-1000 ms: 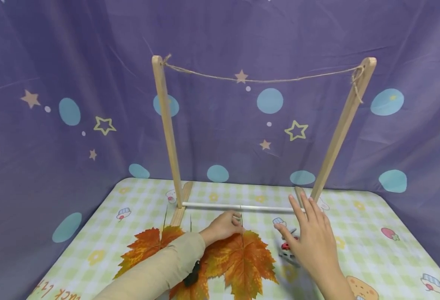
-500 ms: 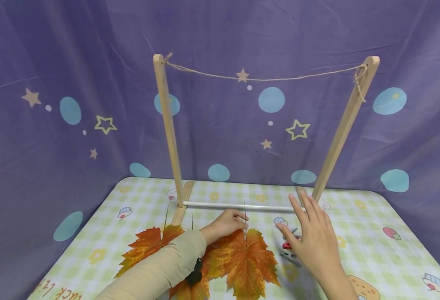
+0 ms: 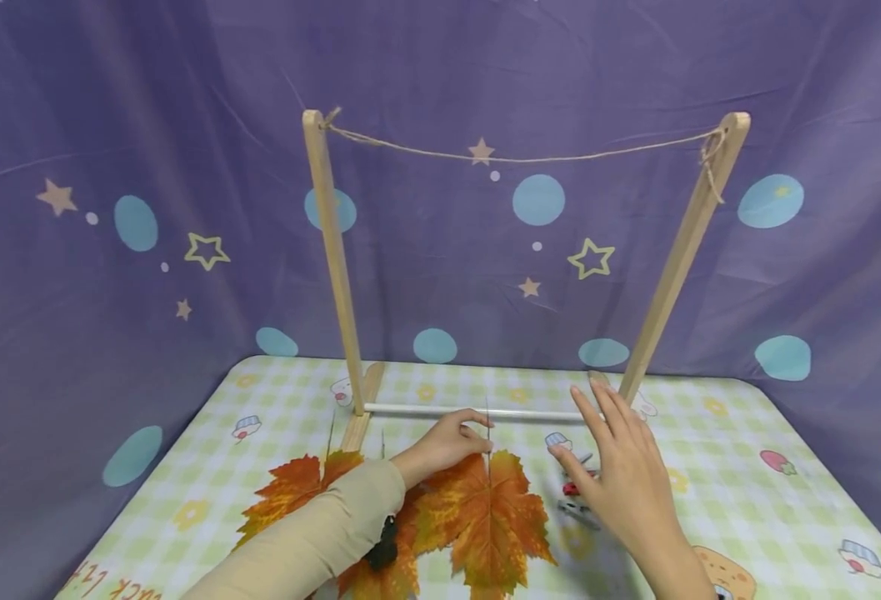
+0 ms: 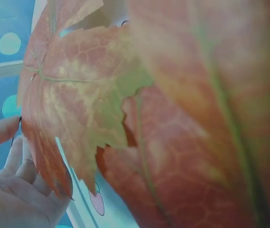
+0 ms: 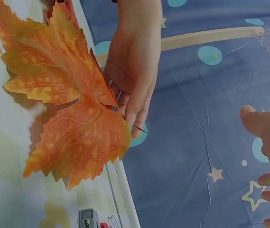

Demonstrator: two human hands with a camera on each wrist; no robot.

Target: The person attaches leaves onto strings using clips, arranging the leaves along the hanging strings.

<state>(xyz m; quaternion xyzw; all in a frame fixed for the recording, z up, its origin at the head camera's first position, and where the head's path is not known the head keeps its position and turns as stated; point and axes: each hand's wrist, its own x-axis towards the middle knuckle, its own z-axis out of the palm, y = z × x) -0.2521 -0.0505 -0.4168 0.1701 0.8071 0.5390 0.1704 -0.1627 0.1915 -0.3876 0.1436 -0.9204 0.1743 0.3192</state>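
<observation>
At the table's middle, my left hand [image 3: 448,444] pinches the stem of an orange-red artificial maple leaf [image 3: 485,517] between thumb and fingers. The leaf's blade hangs toward me, seen also as the orange leaf [image 5: 85,140] in the right wrist view. Two more maple leaves [image 3: 290,492] lie partly under my left forearm, their thin stems pointing away. My right hand [image 3: 628,475] is held with spread fingers and grips nothing. Just left of it are small clips, a red clip [image 3: 571,489] and a grey clip [image 3: 578,512], partly hidden by the hand.
A wooden frame with a left post [image 3: 335,267] and a right post [image 3: 683,258] stands behind the hands. Twine [image 3: 515,159] sags between the post tops, and a white rod [image 3: 425,410] joins them low down. A checked cloth [image 3: 770,517] covers the table; a purple curtain [image 3: 440,75] hangs behind.
My left hand has shifted slightly, and the pinched leaf has risen a little away from me. The right hand stays nearly still, spread beside the clips.
</observation>
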